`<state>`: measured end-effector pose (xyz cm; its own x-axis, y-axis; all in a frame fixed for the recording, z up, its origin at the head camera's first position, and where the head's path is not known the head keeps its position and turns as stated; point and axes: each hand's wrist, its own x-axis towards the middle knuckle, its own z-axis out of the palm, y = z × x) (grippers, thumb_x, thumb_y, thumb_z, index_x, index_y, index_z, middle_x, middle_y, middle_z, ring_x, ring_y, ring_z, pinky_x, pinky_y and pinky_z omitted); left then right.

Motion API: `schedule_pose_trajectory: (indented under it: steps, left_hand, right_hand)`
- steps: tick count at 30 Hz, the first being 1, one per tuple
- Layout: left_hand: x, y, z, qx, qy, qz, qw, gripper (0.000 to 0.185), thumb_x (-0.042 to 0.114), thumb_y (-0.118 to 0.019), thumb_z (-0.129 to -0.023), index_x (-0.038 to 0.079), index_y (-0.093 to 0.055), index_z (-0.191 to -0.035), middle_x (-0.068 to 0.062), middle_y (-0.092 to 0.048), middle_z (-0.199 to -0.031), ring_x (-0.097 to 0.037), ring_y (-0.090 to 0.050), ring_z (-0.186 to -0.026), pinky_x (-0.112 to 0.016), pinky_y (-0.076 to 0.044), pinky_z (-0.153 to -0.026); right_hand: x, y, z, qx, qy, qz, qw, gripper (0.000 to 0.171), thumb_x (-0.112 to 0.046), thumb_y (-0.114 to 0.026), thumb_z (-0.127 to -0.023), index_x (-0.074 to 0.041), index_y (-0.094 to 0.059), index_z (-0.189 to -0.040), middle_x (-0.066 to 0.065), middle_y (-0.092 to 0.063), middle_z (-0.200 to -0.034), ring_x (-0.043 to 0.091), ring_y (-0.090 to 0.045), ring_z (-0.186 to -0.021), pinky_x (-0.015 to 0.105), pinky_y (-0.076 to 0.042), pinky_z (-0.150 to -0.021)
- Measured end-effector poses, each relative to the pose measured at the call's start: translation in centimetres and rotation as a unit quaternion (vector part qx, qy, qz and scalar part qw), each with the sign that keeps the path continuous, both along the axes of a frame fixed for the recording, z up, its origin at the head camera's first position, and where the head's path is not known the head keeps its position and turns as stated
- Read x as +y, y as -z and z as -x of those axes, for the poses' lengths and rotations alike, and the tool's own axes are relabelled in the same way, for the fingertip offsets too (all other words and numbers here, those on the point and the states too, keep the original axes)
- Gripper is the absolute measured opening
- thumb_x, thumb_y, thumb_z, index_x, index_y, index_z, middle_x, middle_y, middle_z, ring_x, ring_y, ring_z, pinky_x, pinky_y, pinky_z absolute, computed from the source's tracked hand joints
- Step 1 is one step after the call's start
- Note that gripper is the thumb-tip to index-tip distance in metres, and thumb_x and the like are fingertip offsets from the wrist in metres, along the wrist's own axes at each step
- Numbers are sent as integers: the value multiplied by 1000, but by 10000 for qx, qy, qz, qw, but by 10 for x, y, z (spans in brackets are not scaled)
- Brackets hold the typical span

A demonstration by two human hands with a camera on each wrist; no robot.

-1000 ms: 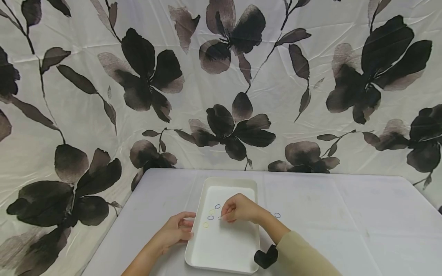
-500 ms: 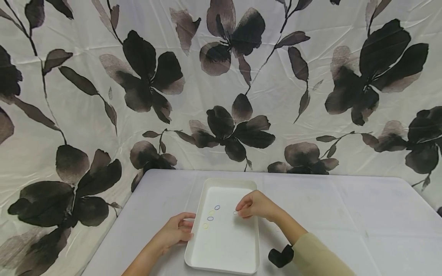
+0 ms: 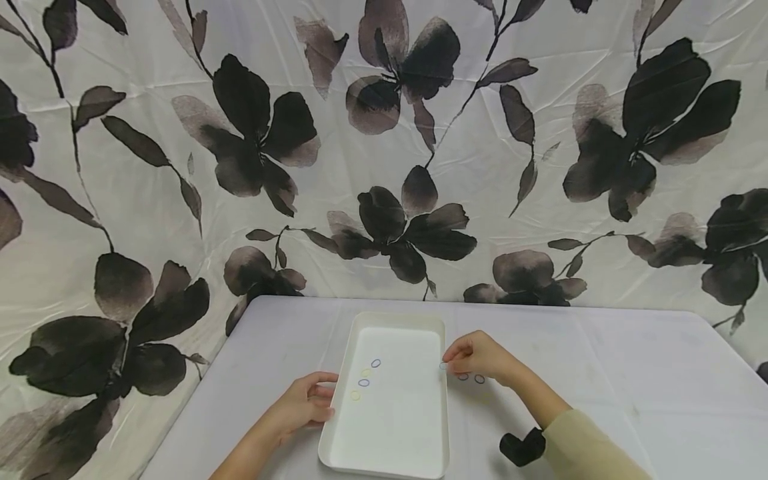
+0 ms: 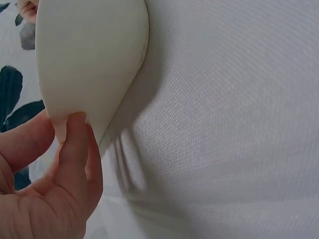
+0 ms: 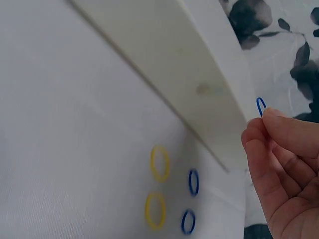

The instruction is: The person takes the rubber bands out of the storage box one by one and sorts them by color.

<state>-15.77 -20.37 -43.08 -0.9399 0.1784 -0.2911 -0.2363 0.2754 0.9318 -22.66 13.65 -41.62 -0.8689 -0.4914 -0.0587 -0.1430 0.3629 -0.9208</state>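
A white rectangular tray (image 3: 390,427) lies on the table, two thin blue rings (image 3: 375,363) and two yellow rings (image 3: 355,395) in a slanting line on its left half. My left hand (image 3: 305,402) holds the tray's left side; the left wrist view has its thumb and fingertips at the rim. Over the tray's right rim, my right hand (image 3: 480,355) pinches another thin blue ring (image 5: 260,106) between thumb and forefinger. Below this hand, outside the tray, two blue rings (image 5: 193,182) and two yellow rings (image 5: 160,163) lie on the white cloth.
A white cloth (image 3: 600,373) covers the table. Behind it hangs a pale curtain (image 3: 528,40) printed with dark flowers. A black band (image 3: 522,447) sits at my right wrist, by the beige sleeve (image 3: 588,447).
My right hand has moved right, from over the middle of the tray to its right rim, carrying the pinched blue ring. The left hand has stayed at the tray's left side.
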Motion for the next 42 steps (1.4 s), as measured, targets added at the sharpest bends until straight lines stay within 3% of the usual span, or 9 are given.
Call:
schedule_pose_trajectory:
  steps: [14, 21, 33, 42]
  left_hand:
    - [2, -3, 2, -20, 23, -17, 10000, 61, -15, -63, -73, -7, -43, -130, -20, -54, -105, -23, -59, -85, -37, -55, -69]
    - [1, -3, 1, -2, -14, -37, 10000, 61, -16, -63, -73, -8, -42, -130, -20, -54, -105, -22, -60, -84, -37, -55, -68]
    - [1, 0, 0, -31, -75, 13, 10000, 61, -16, -62, -73, -7, -43, -130, -20, -55, -105, -23, -60, -84, -37, -55, -68]
    - [2, -1, 0, -79, -112, 53, 9999, 61, -16, -62, -73, -6, -43, -129, -20, -54, -105, -23, -59, -85, -37, -55, -68]
  right_hand:
    - [43, 10, -2, -79, 206, -206, 9995, 14, 4, -65, -80, 13, -63, -91, 10, -66, -77, 18, -63, -70, 33, -55, -64]
    - [57, 15, -5, 34, 333, -438, 9985, 12, 7, -63, -77, 12, -64, -88, 10, -66, -76, 14, -55, -66, 24, -50, -58]
    - [68, 31, -9, 56, 538, -707, 9960, 9, 7, -66, -76, 9, -66, -85, 5, -63, -72, 13, -50, -61, 22, -45, -52]
    - [69, 30, -10, 64, 719, -872, 9936, 8, 8, -65, -76, 8, -67, -83, 3, -61, -70, 13, -49, -60, 22, -44, -51]
